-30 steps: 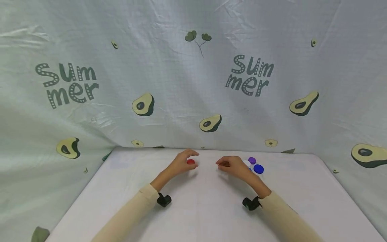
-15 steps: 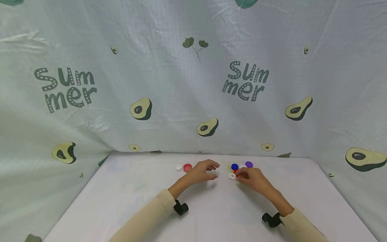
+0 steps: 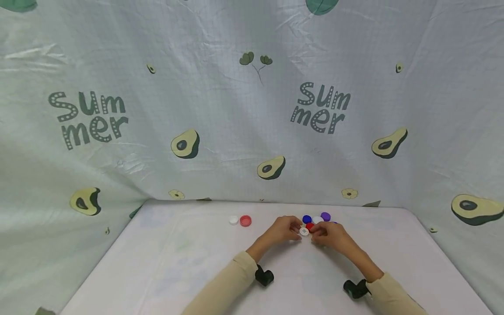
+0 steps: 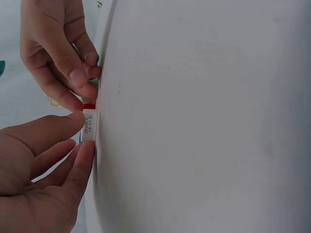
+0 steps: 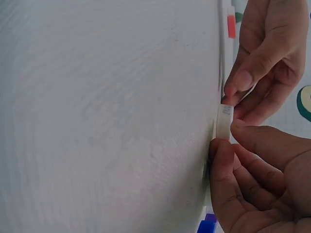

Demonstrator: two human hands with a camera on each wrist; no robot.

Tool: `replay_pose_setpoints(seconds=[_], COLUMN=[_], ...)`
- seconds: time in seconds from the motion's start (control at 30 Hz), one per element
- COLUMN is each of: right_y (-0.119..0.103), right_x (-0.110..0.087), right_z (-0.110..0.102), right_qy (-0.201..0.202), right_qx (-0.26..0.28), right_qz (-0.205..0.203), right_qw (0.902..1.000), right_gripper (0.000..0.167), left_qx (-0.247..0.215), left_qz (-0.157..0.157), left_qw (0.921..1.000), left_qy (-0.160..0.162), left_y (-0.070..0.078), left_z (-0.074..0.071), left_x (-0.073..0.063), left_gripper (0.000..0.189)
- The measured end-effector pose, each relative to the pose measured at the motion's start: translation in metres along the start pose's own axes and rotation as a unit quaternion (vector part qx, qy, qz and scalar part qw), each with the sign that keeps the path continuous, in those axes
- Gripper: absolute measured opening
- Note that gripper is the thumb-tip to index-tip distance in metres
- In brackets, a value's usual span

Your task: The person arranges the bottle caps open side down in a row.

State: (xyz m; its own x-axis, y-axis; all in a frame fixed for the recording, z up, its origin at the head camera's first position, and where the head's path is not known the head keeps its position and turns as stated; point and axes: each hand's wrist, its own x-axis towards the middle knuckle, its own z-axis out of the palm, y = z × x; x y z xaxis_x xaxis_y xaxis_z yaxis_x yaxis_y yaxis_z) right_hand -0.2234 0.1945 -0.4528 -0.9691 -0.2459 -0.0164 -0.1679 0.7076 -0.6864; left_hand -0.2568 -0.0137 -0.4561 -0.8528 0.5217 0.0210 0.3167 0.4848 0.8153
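Note:
A white bottle cap (image 3: 304, 232) lies flat on the table between my two hands, with print on its side in the left wrist view. My left hand (image 3: 284, 229) has thumb and forefinger at opposite edges of this white cap, pinching it from the left. A red cap (image 3: 309, 226) lies right behind it, partly covered by the right fingertips. My right hand (image 3: 332, 235) reaches in from the right, its thumb and forefinger apart, the fingertips right beside the red and white caps.
Behind the right hand are a blue cap (image 3: 307, 219), another white cap (image 3: 317, 219) and a purple cap (image 3: 325, 216). Farther left lie a small white cap (image 3: 234, 220) and an upturned red cap (image 3: 246, 221). A printed curtain (image 3: 224, 175) rises along the back edge of the table (image 3: 177, 262).
My left hand has moved right, from around the red cap at left over to the white cap. My right hand has come down among the caps and shifted slightly right.

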Motion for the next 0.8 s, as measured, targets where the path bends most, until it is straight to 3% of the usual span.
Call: replay_pose_setpoints(seconds=[0.4,0.6,0.8], right_y=[0.0022,-0.0014,-0.0056], right_x=[0.0003,0.0043,0.0076], right_z=[0.0071,0.0095,0.01], right_qy=[-0.004,0.011,0.019], right_qx=[0.047,0.032,0.027], right_qz=[0.009,0.014,0.02], right_qw=[0.9988,0.9993,0.9992], right_gripper=[0.021,0.021,0.016], left_qx=[0.029,0.02,0.039], left_qz=[-0.003,0.009,0.007], left_qw=[0.9994,0.9993,0.9985], left_qy=[0.018,0.03,0.037], left_y=[-0.001,0.0012,0.0035], left_z=[0.0098,0.0106,0.0078], left_x=[0.0062,0.0078,0.008], left_gripper=[0.024,0.018,0.019])
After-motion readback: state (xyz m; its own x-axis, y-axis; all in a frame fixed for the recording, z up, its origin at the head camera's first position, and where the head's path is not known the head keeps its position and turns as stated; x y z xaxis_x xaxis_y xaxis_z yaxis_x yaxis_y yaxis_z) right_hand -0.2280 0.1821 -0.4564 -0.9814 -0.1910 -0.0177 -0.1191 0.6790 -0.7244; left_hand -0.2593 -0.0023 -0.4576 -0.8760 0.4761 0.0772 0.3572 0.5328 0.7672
